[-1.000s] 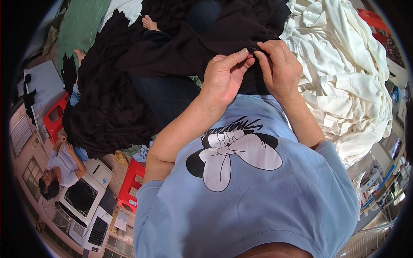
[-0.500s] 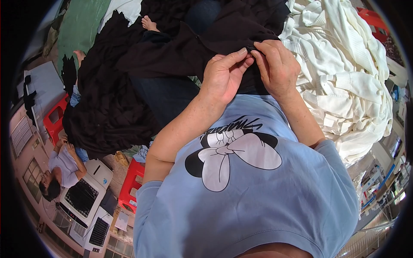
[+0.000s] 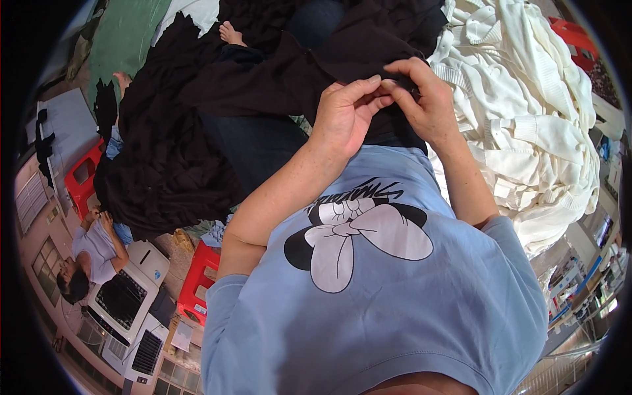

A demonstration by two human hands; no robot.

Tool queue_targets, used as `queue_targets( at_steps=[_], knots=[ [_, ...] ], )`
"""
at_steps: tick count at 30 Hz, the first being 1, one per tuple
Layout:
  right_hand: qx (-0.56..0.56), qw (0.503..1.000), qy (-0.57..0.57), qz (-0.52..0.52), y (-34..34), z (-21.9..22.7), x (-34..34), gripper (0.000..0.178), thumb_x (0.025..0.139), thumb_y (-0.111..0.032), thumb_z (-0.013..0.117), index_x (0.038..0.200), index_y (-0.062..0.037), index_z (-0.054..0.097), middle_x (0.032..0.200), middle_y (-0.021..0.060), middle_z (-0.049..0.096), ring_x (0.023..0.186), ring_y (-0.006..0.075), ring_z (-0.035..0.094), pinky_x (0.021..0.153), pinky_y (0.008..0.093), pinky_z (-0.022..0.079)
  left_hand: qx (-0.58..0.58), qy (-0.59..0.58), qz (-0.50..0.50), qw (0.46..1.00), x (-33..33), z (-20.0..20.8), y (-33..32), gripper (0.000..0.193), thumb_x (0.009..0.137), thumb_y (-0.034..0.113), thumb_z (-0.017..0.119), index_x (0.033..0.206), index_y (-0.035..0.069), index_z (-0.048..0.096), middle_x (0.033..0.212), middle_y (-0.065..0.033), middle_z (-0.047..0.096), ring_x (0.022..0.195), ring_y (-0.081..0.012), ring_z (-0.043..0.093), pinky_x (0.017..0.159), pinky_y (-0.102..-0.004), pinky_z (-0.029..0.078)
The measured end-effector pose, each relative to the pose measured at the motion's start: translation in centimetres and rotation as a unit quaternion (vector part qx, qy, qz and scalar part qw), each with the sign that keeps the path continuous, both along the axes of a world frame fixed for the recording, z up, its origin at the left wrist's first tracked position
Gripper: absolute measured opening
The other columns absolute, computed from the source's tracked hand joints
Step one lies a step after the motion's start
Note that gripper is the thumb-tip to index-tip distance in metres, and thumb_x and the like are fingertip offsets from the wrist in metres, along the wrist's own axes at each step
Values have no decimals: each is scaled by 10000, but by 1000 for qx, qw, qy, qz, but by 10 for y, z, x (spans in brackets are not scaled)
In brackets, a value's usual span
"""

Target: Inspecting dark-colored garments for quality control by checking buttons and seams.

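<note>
A very dark brown, nearly black garment [image 3: 257, 82] lies across my lap, over dark blue jeans. My left hand [image 3: 349, 115] is closed in a pinch on the garment's edge, thumb against the fingertips. Close beside it, my right hand [image 3: 428, 102] bends over the same spot. Its thumb tip meets the left fingertips, while its index finger arches above with dark cloth showing in the gap. Whatever lies between the right fingers is too small or hidden to name.
To the right is a large heap of white knitwear [image 3: 526, 145], with a red stool [image 3: 573, 43] behind. More dark cloth [image 3: 164, 158] is piled at left. Red stools [image 3: 199, 283], a co-worker [image 3: 95, 253] and a white machine with a dark grille [image 3: 128, 289] occupy the lower left.
My right index finger has lifted and spread away from the thumb, and the right hand has turned slightly. My left hand keeps its pinch in nearly the same place.
</note>
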State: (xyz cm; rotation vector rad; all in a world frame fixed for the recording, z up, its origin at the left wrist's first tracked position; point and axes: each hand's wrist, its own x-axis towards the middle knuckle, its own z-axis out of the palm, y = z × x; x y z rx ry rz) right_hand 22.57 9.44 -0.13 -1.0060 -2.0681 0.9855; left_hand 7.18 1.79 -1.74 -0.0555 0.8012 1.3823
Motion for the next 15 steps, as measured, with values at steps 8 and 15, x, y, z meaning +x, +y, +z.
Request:
queue_targets(
  at_steps=[8,15],
  knots=[
    [45,996,-70,44,17,-4,21,188,843,-4,700,1017,-67,669,889,87,652,746,297,670,648,355,513,-72,28,21,997,-24,-3,-2,256,991,214,646,1101,-17,649,1085,-154,707,945,-286,697,800,-395,570],
    [101,987,-127,-1,10,8,4,220,917,-122,700,1123,-76,637,968,102,661,811,316,684,686,388,533,-13,-1,57,998,-20,9,-13,136,939,57,712,860,-53,722,943,-144,715,889,-253,687,858,-384,564]
  ],
)
